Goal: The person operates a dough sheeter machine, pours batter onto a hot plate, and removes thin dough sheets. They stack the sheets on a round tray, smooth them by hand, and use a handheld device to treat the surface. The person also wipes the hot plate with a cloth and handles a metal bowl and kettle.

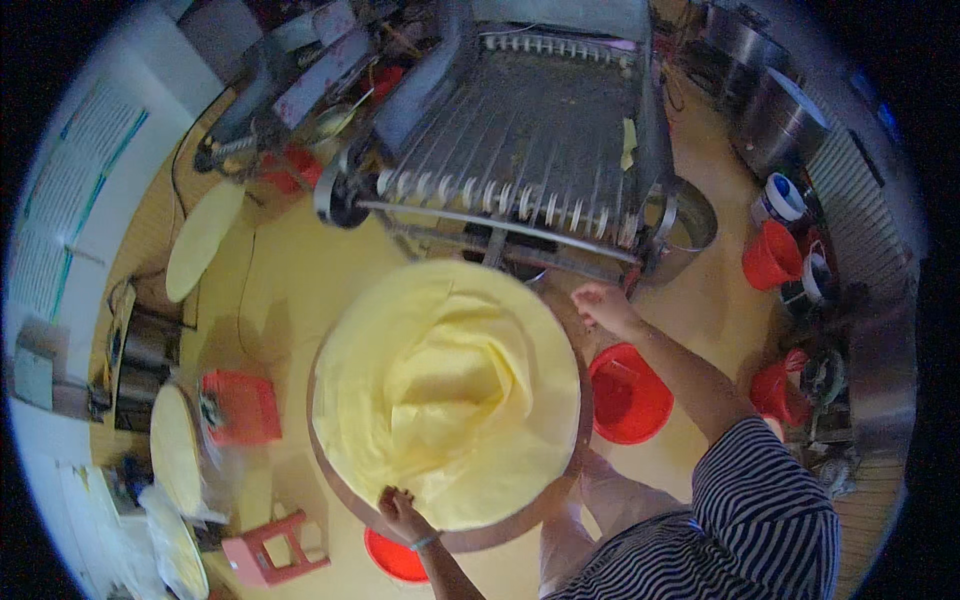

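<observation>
A round, pale yellow, soft sheet, apparently of food, covers most of a round brown board before me. Toward its middle the sheet material is heaped in loose folds. My left hand, with a thin band at the wrist, is at the near left rim, fingers curled. Whether it pinches the sheet's edge I cannot tell. Beyond the far right rim hangs my right hand, fingers bent and blurred; nothing shows in it. It is apart from the sheet, close to the front of a conveyor machine.
White rollers carry the conveyor's cords. Red buckets stand on the yellow floor, one beside the board. To the left are a red crate, a pink stool and round yellow discs. Large metal pots stand far right.
</observation>
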{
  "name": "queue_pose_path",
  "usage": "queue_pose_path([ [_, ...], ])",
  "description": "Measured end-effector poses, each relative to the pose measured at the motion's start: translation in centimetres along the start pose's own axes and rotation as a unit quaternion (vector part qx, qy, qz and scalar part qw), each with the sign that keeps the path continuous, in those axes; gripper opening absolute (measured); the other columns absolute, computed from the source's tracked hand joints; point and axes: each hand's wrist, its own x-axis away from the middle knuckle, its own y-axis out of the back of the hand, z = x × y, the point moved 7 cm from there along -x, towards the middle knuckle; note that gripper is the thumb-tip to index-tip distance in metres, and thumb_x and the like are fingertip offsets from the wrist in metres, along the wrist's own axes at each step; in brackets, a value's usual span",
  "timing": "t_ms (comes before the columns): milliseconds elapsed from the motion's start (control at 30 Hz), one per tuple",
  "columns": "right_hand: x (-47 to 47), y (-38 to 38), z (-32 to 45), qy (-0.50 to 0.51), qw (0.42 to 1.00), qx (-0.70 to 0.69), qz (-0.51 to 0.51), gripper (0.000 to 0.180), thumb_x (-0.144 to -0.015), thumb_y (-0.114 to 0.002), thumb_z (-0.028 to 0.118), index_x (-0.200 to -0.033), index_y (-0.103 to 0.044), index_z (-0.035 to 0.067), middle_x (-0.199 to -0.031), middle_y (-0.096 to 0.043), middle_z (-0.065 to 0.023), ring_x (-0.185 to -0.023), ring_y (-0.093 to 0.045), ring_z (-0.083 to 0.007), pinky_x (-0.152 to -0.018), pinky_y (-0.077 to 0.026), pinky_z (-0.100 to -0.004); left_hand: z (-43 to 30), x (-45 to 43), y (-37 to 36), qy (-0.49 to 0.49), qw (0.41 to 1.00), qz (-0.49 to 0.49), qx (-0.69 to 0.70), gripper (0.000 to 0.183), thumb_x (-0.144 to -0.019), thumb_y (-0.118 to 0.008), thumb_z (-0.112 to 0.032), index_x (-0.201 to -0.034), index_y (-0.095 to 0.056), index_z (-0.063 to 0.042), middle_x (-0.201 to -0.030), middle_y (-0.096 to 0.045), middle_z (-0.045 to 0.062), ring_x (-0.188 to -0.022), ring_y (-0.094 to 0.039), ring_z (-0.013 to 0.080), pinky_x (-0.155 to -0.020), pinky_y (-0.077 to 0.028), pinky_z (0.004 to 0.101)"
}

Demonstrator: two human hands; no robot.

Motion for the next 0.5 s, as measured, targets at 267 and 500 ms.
queue_pose_path([
  [267, -20.9, 20.4, 1.7, -0.002, 0.876, 0.36, -0.321, 0.038, -0.085, -0.053, 0.035, -0.111, -0.057, 0.008, -0.112, -0.055, -0.0139, -0.106, -0.05, -0.0283, -0.088, -0.041, -0.04, 5.6, 5.2, -6.5, 0.186, 0.982, 0.039, -0.001, 0.015, -0.075, -0.06, 0.0, -0.089, -0.058, -0.002, -0.075, -0.059, 0.01, -0.055, -0.054, 0.0168, -0.045, -0.045, 0.0256],
  [500, -33.0, 27.9, -4.0, -0.063, 0.827, 0.486, -0.275, 0.051, -0.084, -0.048, 0.046, -0.117, -0.054, 0.008, -0.12, -0.051, -0.0171, -0.115, -0.046, -0.0328, -0.094, -0.038, -0.0415, 6.8, 4.3, -6.0, 0.234, 0.967, 0.039, -0.096, 0.021, -0.081, -0.061, -0.008, -0.101, -0.058, -0.003, -0.089, -0.062, 0.009, -0.07, -0.06, 0.018, -0.063, -0.054, 0.0287],
])
